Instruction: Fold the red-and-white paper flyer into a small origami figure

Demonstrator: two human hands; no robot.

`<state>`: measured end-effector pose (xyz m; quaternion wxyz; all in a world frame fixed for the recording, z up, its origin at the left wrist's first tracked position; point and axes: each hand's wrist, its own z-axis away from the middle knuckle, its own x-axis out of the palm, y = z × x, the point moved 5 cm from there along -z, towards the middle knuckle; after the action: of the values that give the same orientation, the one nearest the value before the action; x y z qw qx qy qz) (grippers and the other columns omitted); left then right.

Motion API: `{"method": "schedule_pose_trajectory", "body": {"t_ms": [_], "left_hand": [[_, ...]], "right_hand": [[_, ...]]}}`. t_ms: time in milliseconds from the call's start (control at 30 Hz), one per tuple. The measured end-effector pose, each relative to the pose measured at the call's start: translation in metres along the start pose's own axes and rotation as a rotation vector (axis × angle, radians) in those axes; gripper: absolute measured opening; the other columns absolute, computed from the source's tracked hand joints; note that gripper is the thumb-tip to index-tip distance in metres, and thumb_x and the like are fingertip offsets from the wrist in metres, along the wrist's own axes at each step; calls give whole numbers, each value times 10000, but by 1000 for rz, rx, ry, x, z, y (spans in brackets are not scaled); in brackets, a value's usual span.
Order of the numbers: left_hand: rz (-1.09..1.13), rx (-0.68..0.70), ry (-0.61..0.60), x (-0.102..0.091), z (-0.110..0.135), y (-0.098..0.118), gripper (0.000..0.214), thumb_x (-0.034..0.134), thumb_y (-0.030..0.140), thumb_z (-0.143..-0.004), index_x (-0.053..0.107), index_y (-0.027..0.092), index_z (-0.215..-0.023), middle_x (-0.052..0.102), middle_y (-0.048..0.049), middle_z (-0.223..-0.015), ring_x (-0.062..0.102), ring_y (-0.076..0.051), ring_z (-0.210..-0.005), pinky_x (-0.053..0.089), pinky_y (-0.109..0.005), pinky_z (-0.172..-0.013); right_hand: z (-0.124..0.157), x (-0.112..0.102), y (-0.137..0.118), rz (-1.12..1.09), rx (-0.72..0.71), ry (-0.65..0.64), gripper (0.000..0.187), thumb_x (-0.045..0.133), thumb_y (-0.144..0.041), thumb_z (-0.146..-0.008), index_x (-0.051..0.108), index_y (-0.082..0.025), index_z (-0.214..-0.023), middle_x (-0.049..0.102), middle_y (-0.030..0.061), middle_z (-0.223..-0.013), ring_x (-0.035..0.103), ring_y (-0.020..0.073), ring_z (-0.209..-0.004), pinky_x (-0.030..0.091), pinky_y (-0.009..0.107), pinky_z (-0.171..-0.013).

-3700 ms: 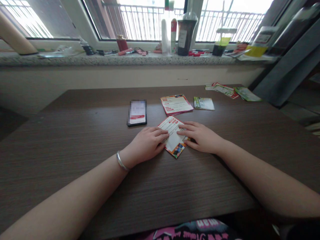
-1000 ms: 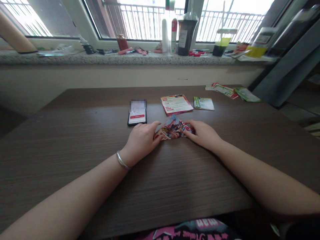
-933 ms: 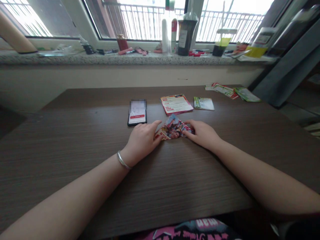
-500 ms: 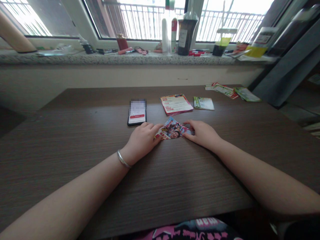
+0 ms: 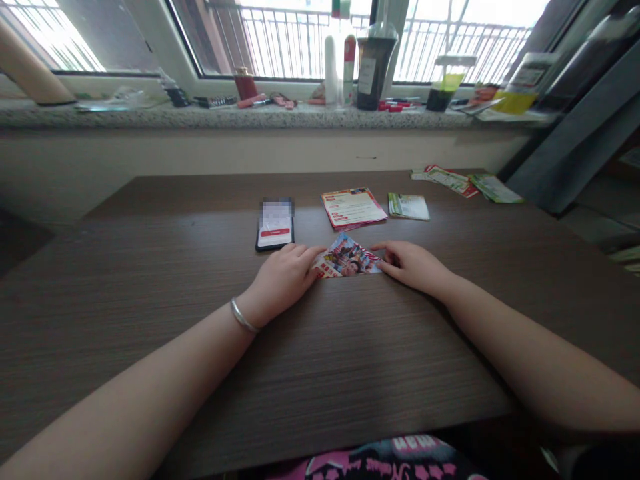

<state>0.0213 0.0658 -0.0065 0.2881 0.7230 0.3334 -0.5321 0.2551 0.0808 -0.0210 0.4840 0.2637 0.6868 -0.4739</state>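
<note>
Apparently folded once, the paper is lying on the tabletop, left hand holding one corner, right hand resting curled at the other, grip unclear; the stack is lying unfolded.

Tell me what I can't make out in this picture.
All in the head view:
Folded paper, inner side: hidden by its own upper layer.
Its left corner: at least partly covered by the left hand.
Phone, upper screen: masked by blurry blocks.
Stacked sheets, fine print: too small to read.
Patterned clothing: cut off by the bottom edge.
</note>
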Motion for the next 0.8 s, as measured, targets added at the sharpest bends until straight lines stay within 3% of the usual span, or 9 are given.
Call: {"method": "schedule_pose_trajectory", "body": {"t_ms": [133,267,400,533,800], "left_hand": [[79,-50,0,1,0,-6,409,518,238,-898,504,155,-1299,642,-99,-1099,587,-227,-947,481,-372,-857],[213,-89,47,3,1,-12,424,535,222,-881,503,153,-1298,652,-69,-991,598,-207,-894,492,-363,-835],[331,-108,101,1,0,-17,309,531,228,-888,583,173,-1187,656,-52,-959,608,-194,-884,494,-350,-824],[321,-35,136,-3,-1,-15,180,516,201,-894,668,171,-984,646,-65,-919,594,-187,-846,490,-332,-779],[166,208,215,-11,0,-6,195,507,164,-904,698,196,-927,667,-63,-938,584,-170,-822,473,-324,-763]], "right_hand": [[0,-1,2,-82,-10,47,303,555,-272,-853,638,-207,-1137,616,-5,-715,527,138,-618,374,252,-570],[0,1,7,-197,5,83,311,557,-270,-846,647,-207,-1136,605,-14,-700,521,131,-596,406,253,-573],[1,-3,11,-224,12,203,231,570,-279,-835,690,-201,-1018,641,17,-766,552,147,-646,436,276,-604],[3,-12,2,-128,-94,318,140,574,-226,-826,699,-207,-886,679,51,-854,596,192,-813,467,326,-724],[10,-16,-20,18,-368,270,189,520,-190,-891,683,-223,-981,700,58,-968,616,191,-904,477,349,-822]]}}
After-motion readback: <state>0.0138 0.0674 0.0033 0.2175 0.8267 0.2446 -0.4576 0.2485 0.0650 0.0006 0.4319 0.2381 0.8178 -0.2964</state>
